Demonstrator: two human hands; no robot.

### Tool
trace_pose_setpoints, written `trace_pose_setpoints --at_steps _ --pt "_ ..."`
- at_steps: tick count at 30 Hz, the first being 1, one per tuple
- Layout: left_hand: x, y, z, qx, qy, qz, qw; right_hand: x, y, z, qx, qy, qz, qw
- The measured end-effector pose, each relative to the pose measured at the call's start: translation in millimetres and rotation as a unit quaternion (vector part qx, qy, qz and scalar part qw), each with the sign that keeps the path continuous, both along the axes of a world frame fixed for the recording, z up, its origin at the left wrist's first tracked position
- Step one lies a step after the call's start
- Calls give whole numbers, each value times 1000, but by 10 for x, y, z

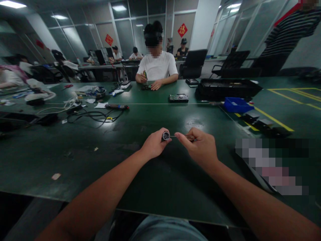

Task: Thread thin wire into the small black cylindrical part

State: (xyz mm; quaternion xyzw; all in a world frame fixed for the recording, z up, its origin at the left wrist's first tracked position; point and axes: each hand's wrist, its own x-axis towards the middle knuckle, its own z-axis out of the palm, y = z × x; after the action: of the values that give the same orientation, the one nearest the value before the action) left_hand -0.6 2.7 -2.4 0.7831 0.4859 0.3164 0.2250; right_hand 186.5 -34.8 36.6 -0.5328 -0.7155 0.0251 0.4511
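The left hand (154, 145) grips a dark cylindrical part (166, 136), hiding all but its round end. The right hand (202, 149) closes around a screwdriver-like tool (191, 137), its handle mostly covered; shaft-tip contact is hard to make out. The part faces the right thumb. Both forearms angle inward over the green table (100, 174), a hard drive (178, 97) beyond.

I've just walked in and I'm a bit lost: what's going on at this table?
At the green table, the person's left hand holds a dark cylinder, its round end showing. The right hand grips a brown-handled tool, its thin shaft pointing towards the cylinder; whether the tip touches is too small to tell. Across the table, a co-worker in a white shirt has both hands at a small dark item.
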Motion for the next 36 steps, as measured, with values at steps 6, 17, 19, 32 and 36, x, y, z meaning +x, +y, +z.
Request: trace_pose_setpoints --at_steps 6,17,19,32,36 --pt "-5 1 6 -8 9 5 1000 15 1 -15 -7 -6 59 998" --pt "-4 -5 28 -12 19 19 1000 15 -56 24 -41 8 156 987" --pt "-7 -9 29 -8 17 20 1000 12 -42 -5 -63 71 148 984" --pt "23 -26 77 -18 22 19 999 58 248 -162 -121 374 102 914" --pt "18 -26 64 -12 10 17 1000 18 144 -125 -85 280 97 951"
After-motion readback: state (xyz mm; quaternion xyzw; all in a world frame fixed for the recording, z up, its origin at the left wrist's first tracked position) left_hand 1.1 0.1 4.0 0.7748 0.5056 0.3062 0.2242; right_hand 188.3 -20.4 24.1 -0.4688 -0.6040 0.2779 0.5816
